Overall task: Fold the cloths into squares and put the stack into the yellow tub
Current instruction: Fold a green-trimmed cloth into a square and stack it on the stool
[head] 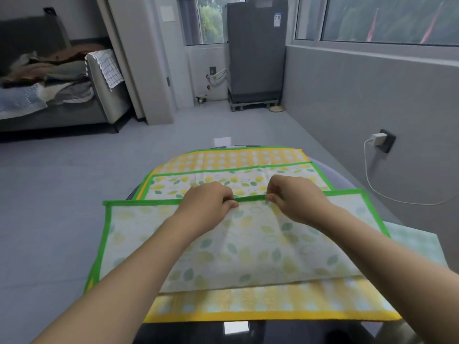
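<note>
Leaf-print cloth (248, 247): thin woven fabric, matt, with a green stitched border and soft creases. Yellow check cloth (248, 306) beneath: same matt fabric, yellow hem. Table (310, 331) at the near edge: dark, glossy, reflecting light. Floor (62, 194): smooth grey tile with a dull sheen. Sofa (104, 95) at far left: grey upholstery, matt. Appliance (255, 53) at the far wall: grey, smooth, satin casing.

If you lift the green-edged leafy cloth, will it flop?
Probably: the leaf-print cloth looks thin, already folded over, and creases beneath both hands' fingers. It drapes unsupported past the table edge, so it's likely light, and may slide on the yellow checked cloth.
</note>
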Demonstrator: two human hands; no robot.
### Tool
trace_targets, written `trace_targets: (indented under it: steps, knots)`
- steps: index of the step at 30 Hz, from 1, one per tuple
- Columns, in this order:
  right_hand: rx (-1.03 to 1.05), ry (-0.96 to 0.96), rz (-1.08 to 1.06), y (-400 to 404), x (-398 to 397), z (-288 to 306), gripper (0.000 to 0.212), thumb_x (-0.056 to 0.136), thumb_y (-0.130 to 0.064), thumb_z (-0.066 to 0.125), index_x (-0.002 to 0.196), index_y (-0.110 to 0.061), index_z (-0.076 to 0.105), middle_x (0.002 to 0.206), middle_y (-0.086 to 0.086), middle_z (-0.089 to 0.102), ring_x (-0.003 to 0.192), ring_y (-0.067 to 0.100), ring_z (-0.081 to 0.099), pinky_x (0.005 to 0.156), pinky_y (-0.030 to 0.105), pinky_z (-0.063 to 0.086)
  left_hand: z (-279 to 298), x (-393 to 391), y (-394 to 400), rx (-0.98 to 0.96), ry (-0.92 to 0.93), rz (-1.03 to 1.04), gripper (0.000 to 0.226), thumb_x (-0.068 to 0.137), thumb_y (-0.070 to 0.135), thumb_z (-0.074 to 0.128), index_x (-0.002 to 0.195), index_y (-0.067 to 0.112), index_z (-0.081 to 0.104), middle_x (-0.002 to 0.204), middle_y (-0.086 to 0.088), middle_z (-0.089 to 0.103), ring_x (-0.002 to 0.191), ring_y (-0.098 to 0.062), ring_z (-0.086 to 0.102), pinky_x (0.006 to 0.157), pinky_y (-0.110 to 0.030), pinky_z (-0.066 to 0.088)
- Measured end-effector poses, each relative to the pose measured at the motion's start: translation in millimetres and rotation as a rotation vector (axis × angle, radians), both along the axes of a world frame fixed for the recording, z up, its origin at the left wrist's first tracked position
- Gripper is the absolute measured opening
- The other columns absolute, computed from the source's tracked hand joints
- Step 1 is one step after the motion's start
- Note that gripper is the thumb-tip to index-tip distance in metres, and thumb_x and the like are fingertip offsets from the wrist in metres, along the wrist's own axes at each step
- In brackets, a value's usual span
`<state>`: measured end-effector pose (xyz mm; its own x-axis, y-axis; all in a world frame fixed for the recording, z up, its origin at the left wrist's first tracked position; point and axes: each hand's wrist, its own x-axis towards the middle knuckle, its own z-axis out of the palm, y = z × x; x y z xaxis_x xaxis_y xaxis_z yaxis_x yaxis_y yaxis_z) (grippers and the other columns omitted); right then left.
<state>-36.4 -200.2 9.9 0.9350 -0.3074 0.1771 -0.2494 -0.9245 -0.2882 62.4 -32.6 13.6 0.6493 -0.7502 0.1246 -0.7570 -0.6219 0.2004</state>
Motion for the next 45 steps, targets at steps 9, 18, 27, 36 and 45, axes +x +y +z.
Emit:
trace_targets:
  steps: [9, 18, 27, 36, 45]
  knots:
    - [0.004, 0.114, -0.036, -12.9, 36.3, -49.5, 0.015, 0.092, -0.026, 0.050, 0.100, -0.017, 0.059, 0.106, 0.003, 0.061, 0.100, 0.025, 0.053, 0.081, 0.034, 0.038, -62.1, 22.7, -15.5, -0.031, 0.037, 0.050, 0.024, 0.097, 0.032, 0.046, 0.114, 0.022, 0.060, 0.111, 0.004, 0.054, 0.109, -0.016, 0.048, 0.098, -0.031, 0.026]
    - [-0.165, 0.016, -0.034, -5.3, 32.4, -69.6, 0.020, 0.093, -0.026, 0.046, 0.109, -0.019, 0.056, 0.112, 0.001, 0.055, 0.109, 0.024, 0.047, 0.090, 0.033, 0.031, -73.6, -15.2, -10.8, -0.115, -0.018, -0.013, 0.050, 0.093, 0.037, 0.019, 0.117, 0.017, 0.058, 0.120, 0.001, 0.050, 0.118, -0.018, 0.044, 0.102, -0.028, 0.023]
    - [-0.047, 0.106, 0.165, 30.7, -14.2, -87.8, 0.080, 0.079, -0.056, -0.010, 0.149, -0.027, 0.017, 0.157, -0.007, 0.008, 0.145, 0.011, 0.002, 0.113, 0.024, -0.005, -88.8, -38.7, 3.4, 0.177, 0.160, 0.031, 0.057, 0.100, 0.044, 0.015, 0.150, 0.031, -0.007, 0.157, 0.001, -0.021, 0.143, -0.014, -0.024, 0.117, -0.040, -0.016]
    - [-0.069, 0.249, 0.018, -21.0, -37.2, -89.1, 0.071, 0.082, -0.068, -0.005, 0.147, -0.040, -0.003, 0.157, -0.012, -0.009, 0.143, 0.006, -0.013, 0.117, 0.029, -0.009, -91.4, -38.7, 6.0, 0.206, 0.126, 0.035, 0.057, 0.099, 0.047, 0.012, 0.149, 0.034, -0.012, 0.157, 0.004, -0.023, 0.142, -0.012, -0.025, 0.116, -0.040, -0.017]
    - [-0.069, 0.274, -0.160, -65.2, -55.7, -87.6, 0.057, 0.096, -0.052, 0.011, 0.148, -0.035, -0.003, 0.158, -0.004, -0.008, 0.145, 0.012, -0.011, 0.118, 0.033, -0.006, -92.5, -38.9, 5.6, 0.211, 0.120, 0.038, 0.056, 0.099, 0.047, 0.011, 0.148, 0.035, -0.014, 0.156, 0.005, -0.023, 0.141, -0.011, -0.026, 0.117, -0.040, -0.016]
